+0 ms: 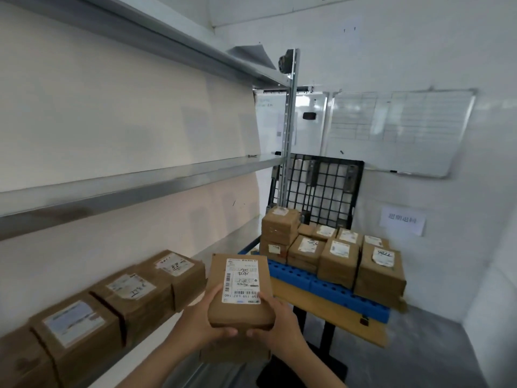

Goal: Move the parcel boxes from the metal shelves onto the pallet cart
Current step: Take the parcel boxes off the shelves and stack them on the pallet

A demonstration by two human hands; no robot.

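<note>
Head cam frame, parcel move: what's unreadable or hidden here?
All head view.
- Underside of the held box: covered by the left hand and right hand; a second box beneath cannot be confirmed.
- Shelf boxes: row runs off the lower left edge, count unknown.
- Labels on the cart boxes: too small and blurred.
- Whiteboard writing: too faint.

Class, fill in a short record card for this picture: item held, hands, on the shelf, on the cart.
Item held: parcel box, label facing up
Hands: left hand and right hand grip its near end, one each side
On the shelf: row of shelf boxes on the lowest metal shelf
On the cart: cart boxes stacked on the blue pallet cart
</note>
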